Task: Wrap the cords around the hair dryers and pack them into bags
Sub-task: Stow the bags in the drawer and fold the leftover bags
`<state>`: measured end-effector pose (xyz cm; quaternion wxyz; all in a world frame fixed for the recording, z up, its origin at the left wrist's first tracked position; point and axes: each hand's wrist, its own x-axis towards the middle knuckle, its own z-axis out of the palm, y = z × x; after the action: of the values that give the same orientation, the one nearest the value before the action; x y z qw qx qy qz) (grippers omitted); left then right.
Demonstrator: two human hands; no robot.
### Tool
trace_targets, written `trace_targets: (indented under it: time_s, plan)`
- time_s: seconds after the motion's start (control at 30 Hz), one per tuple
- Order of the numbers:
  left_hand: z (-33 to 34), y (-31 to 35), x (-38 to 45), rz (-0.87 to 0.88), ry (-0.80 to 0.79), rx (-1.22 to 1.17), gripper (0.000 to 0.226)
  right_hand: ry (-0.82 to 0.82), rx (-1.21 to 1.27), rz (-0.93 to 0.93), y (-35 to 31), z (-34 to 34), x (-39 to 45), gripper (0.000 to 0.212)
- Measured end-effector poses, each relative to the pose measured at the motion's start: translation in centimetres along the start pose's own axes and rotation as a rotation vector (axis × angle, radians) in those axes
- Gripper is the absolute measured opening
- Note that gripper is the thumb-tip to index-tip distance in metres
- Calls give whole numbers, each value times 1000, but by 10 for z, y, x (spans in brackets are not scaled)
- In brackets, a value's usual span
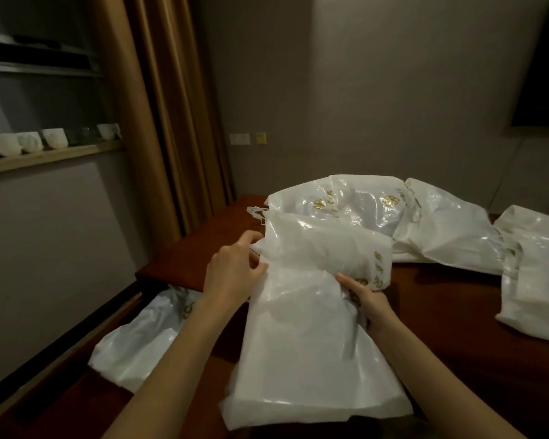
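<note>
1. Head view looks down on a white plastic bag (314,327) standing near the front edge of the dark red surface (441,312), held between both hands.
2. At the bag's upper left edge, the left hand (232,274) has its grip closed on the plastic, thumb and fingers pinching a fold near the mouth.
3. On the bag's right side, the right hand (366,299) grips bunched plastic just below the gold print, fingers curled into it.
4. No hair dryer or cord shows anywhere; whether one already sits inside this bag I cannot tell, since the plastic is opaque.
5. More white bags (425,223) lie along the far edge and toward the right edge of the surface, and another bag (146,337) hangs off the left edge, lower down.
6. The step in hand looks like packing: either opening or closing this bag's mouth.
7. The next move probably calls for parting or gathering the top while keeping the slippery plastic from sliding out of either grip.
</note>
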<state>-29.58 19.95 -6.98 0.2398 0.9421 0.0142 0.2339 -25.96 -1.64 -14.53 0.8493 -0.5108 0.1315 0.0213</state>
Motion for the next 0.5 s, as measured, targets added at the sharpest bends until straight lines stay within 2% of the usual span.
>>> trace_targets:
  time_s: [0.07, 0.13, 0.17, 0.2, 0.27, 0.3, 0.37, 0.43, 0.5]
  plan:
    - [-13, 9, -14, 157, 154, 112, 40, 43, -4, -7, 2, 2, 2, 39]
    - [-18, 10, -22, 164, 209, 205, 45, 66, 6, -19, 5, 6, 3, 41]
    - [-15, 9, -22, 90, 110, 203, 61, 66, 18, -26, 7, 8, 2, 43]
    - [-12, 9, -22, -12, -62, 150, 80, 66, 30, -30, 9, 10, 2, 46]
    - [5, 7, -19, -231, -465, -164, 104, 44, 41, -21, 14, 15, -1, 45]
    - [16, 3, -16, -294, -561, -370, 106, 21, 48, -8, 16, 19, -3, 43]
    - [36, -5, -13, -360, -591, -670, 104, -49, 62, 5, 19, 26, -7, 46]
    - [45, -10, -8, -409, -570, -776, 103, -130, 56, 8, 20, 35, -13, 56]
    - [42, -9, -6, -390, -540, -845, 86, -202, 23, 12, 21, 43, -19, 58]
